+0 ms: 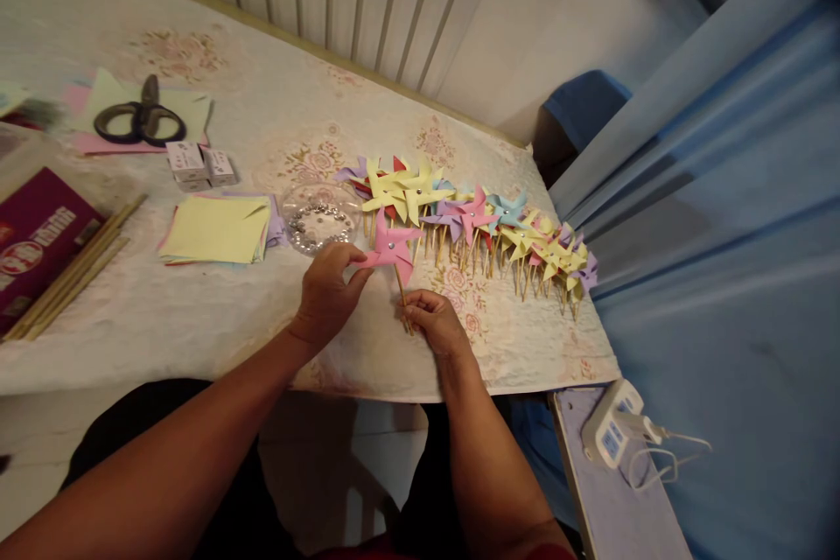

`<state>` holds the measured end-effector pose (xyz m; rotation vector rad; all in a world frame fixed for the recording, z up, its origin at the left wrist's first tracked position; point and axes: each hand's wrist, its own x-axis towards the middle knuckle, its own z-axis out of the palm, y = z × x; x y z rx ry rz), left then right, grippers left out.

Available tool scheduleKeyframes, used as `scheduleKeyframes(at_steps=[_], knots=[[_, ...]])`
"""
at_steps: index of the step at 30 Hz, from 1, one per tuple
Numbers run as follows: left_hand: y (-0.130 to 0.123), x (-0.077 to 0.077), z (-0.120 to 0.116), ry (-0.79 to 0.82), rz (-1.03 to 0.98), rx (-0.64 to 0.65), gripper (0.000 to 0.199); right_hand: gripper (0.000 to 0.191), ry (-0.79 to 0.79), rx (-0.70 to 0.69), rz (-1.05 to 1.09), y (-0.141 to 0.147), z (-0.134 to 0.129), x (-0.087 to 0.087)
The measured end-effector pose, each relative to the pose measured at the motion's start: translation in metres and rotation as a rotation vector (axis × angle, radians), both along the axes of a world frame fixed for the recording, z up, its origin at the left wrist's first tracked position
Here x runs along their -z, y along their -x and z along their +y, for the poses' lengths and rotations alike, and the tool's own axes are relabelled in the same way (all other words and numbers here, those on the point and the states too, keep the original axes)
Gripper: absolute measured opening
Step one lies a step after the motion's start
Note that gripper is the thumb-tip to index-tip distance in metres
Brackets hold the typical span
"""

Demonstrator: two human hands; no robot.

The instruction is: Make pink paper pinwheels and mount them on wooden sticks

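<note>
A pink paper pinwheel [392,246] with a silvery centre is held up over the front part of the table. My left hand [333,289] pinches the tip of its left blade between thumb and fingers. Its thin wooden stick [402,293] is gripped lower down by my right hand [434,319], fingers closed around it. Just behind my left hand sits a clear round dish [320,217] of small metallic pieces. Beyond the pinwheel, a long row of finished-looking pinwheels [476,214] in yellow, pink, purple and blue lies across the table.
Left of the dish is a stack of coloured paper squares [215,229], with small boxes [187,159] behind it. Black-handled scissors [141,118] rest on more paper. Sticks [72,276] lie by a purple box [45,236]. A power strip [613,424] is at the right.
</note>
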<state>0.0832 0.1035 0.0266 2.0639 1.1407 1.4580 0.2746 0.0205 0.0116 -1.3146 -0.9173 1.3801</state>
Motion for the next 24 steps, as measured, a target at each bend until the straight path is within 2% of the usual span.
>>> scheduleKeyframes(at_steps=[6,16,24], knots=[[0.0,0.0,0.001,-0.028,0.006,0.012,0.003,0.017,-0.018,-0.005,-0.013,-0.001,0.0,0.0],[-0.003,-0.002,-0.004,0.049,0.014,0.049,0.007,0.018,-0.012,0.007,-0.025,-0.001,0.0,0.002],[-0.01,0.004,-0.011,0.063,0.021,0.095,0.007,0.017,-0.003,0.025,-0.007,0.0,0.001,0.001]])
